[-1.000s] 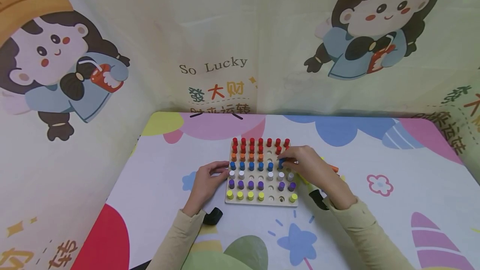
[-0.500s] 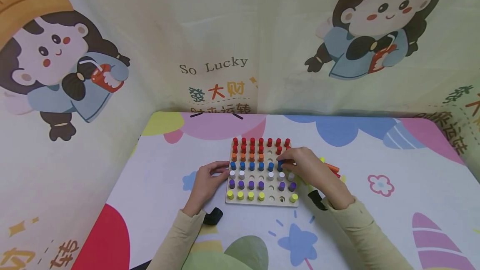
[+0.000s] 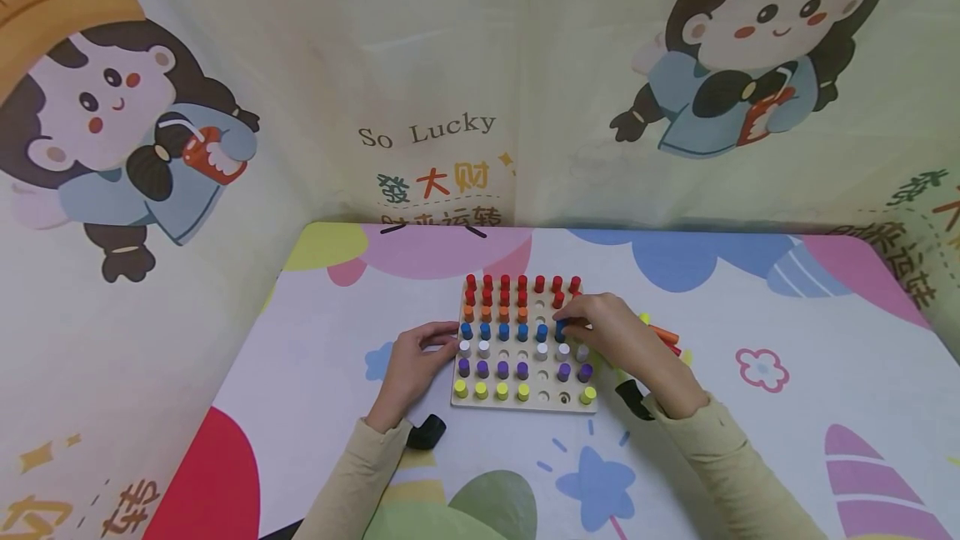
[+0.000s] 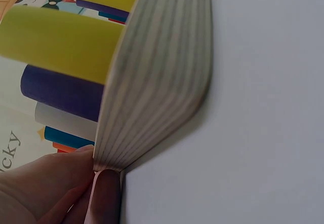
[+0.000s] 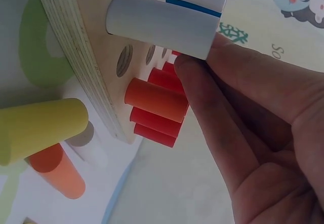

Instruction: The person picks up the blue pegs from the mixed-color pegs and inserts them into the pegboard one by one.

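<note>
A light wooden pegboard [image 3: 551, 403] lies on the table, with rows of coloured pegs standing in its holes. At its left edge my left hand [image 3: 412, 369] grips the board, thumb and finger meeting at the rim in the left wrist view. Over the right part of the board, my right hand [image 3: 626, 344] pinches a blue peg [image 3: 560, 330] that stands upright in the blue row. Whether that peg is fully seated is hidden by the fingers. A white peg [image 5: 162, 24] stands close to the right fingertips in the right wrist view.
Loose pegs lie right of the board, among them an orange peg [image 3: 664, 335] and a yellow peg [image 5: 43, 127]. Several holes in the board are bare, such as one hole [image 5: 124, 61] near the white peg. A printed cloth wall [image 3: 562, 182] rises behind the table.
My right hand has shifted slightly left with the blue peg, which now stands more upright. Loose pegs beyond that hand show more. The left hand stays at the board's edge.
</note>
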`<state>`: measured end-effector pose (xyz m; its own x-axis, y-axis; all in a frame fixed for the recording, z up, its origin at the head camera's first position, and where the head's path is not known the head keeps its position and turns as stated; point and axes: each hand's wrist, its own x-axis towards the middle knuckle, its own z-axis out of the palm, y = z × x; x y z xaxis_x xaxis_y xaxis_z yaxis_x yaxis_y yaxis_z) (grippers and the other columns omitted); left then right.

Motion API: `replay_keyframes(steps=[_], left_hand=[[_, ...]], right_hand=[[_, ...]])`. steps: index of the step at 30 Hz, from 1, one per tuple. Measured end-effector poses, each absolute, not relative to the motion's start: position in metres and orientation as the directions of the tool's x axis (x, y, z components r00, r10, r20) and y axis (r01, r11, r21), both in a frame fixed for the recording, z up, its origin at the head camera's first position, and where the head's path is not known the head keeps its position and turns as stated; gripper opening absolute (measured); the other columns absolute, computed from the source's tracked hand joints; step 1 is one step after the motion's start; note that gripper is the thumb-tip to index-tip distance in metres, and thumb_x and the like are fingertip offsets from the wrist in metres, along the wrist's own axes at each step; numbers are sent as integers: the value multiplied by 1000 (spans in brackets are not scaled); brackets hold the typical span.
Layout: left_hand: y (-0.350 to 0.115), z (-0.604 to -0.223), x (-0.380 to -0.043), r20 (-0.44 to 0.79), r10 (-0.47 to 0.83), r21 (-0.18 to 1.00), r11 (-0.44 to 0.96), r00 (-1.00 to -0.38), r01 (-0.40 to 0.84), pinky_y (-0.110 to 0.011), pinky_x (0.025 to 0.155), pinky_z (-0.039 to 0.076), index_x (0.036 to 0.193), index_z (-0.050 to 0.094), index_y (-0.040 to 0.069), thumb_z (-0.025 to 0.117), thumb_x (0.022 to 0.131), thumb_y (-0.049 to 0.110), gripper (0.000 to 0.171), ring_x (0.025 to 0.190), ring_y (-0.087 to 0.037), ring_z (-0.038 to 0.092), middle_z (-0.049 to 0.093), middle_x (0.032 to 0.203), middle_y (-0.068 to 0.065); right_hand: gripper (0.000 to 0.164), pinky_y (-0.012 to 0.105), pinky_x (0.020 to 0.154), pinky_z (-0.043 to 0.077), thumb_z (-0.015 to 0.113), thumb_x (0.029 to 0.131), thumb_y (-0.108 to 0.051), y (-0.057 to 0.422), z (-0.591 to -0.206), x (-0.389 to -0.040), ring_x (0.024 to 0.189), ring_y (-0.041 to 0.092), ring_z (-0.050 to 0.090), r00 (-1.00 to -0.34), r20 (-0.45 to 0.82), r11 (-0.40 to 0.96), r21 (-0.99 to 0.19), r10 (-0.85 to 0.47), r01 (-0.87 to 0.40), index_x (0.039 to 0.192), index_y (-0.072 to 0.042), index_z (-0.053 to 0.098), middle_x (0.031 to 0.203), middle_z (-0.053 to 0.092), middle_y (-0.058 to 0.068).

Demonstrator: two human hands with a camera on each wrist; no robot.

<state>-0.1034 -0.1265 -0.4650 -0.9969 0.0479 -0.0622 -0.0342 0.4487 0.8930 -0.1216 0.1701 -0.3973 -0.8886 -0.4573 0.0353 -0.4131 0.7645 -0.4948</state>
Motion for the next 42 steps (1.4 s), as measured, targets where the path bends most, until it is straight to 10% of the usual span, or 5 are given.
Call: replay_keyframes(steps=[42], left_hand=[[-126,-466,-104,-71,39,891,452,-997,-46,-38,90,57,120,71,12,73,91,17,30,103,-19,67,72,112,-4]], right_hand=[[26,34,80,60,78,82,-3,172,-395,-121,85,17,68,-883,-24,760,-520,-468,-389,108,-2,75,98,75,6]])
